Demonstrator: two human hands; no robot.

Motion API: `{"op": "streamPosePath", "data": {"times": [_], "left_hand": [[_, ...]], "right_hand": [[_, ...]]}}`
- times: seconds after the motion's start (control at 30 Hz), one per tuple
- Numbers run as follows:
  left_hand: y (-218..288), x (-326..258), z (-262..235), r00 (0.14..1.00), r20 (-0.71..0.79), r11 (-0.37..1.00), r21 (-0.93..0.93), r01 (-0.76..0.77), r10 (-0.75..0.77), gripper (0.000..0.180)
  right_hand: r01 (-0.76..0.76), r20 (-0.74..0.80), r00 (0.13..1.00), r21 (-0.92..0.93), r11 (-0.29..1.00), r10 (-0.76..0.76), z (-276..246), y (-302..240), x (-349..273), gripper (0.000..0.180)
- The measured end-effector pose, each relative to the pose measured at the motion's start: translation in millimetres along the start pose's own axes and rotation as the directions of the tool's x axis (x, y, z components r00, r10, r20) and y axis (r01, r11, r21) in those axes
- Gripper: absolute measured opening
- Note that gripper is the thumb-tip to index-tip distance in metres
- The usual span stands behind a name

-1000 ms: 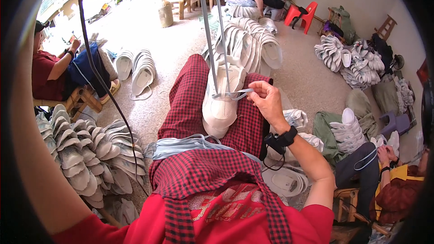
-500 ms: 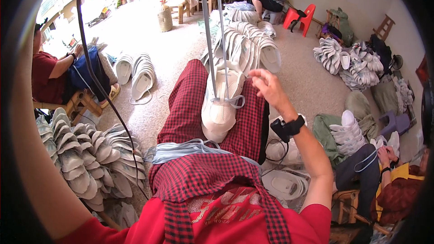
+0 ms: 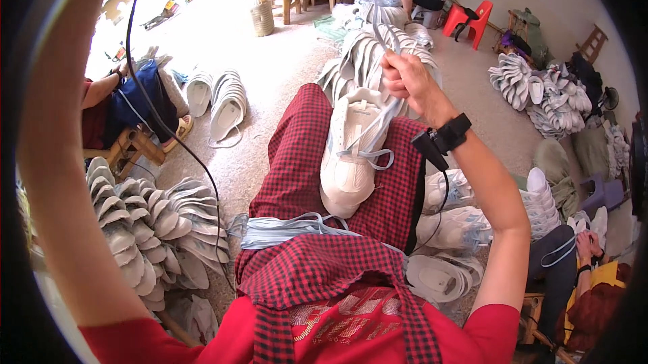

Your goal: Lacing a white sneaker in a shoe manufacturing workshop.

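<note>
A white sneaker (image 3: 347,175) lies across my lap between my thighs, its toe toward me. Grey-blue shoelace (image 3: 368,143) runs through its lower eyelets, with a small loop hanging off the right side. My right hand (image 3: 410,84) is closed round the lace above the shoe's right edge. Beyond that fist the lace rises in loose strands to the top of the picture. My left arm (image 3: 57,182) reaches up along the left edge, and its hand lies outside the picture. A bundle of light blue laces (image 3: 290,230) rests on my checked apron (image 3: 304,269).
Fanned shoe uppers (image 3: 145,229) are heaped at my left, and white shoes (image 3: 455,226) stand at my right. More uppers (image 3: 378,60) lie ahead. A black cable (image 3: 182,141) hangs at left. Co-workers sit left, right and at the back near a red chair (image 3: 469,23).
My right hand has risen and gone from open fingers to a closed grip on the lace. The strands, straight and taut before, now bend. The whole view has shifted slightly.
</note>
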State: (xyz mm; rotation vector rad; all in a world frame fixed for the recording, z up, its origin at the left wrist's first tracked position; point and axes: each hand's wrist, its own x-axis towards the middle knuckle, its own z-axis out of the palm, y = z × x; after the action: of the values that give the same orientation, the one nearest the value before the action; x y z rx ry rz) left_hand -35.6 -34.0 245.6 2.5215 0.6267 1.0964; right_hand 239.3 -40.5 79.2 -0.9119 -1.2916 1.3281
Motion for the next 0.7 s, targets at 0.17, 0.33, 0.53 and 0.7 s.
{"op": "streamPosePath", "data": {"times": [0.17, 0.33, 0.53, 0.7], "left_hand": [[-37.9, -42.4, 65.2, 0.997, -0.026, 0.982, 0.174, 0.073, -0.07, 0.023], [-70.9, -125.9, 162.4, 0.946, 0.307, 0.99, -0.049, 0.13, -0.109, 0.022], [-106.8, -124.8, 164.1, 0.86, 0.509, 0.968, -0.224, 0.116, 0.015, 0.009], [-117.6, -115.6, 147.8, 0.716, 0.692, 0.895, -0.257, 0.363, -0.092, 0.012]], "right_hand": [[-0.182, -0.186, 0.967, -0.021, 0.983, 0.175, -30.2, 67.2, 5.8, 0.024], [-0.043, -0.139, 0.99, -0.159, 0.986, 0.02, -37.1, 77.9, 1.9, 0.026], [-0.055, -0.213, 0.977, -0.254, 0.966, 0.0, -32.5, 77.0, 2.5, 0.034], [0.04, -0.149, 0.985, -0.315, 0.948, -0.091, -28.9, 78.4, -0.1, 0.03]]}}
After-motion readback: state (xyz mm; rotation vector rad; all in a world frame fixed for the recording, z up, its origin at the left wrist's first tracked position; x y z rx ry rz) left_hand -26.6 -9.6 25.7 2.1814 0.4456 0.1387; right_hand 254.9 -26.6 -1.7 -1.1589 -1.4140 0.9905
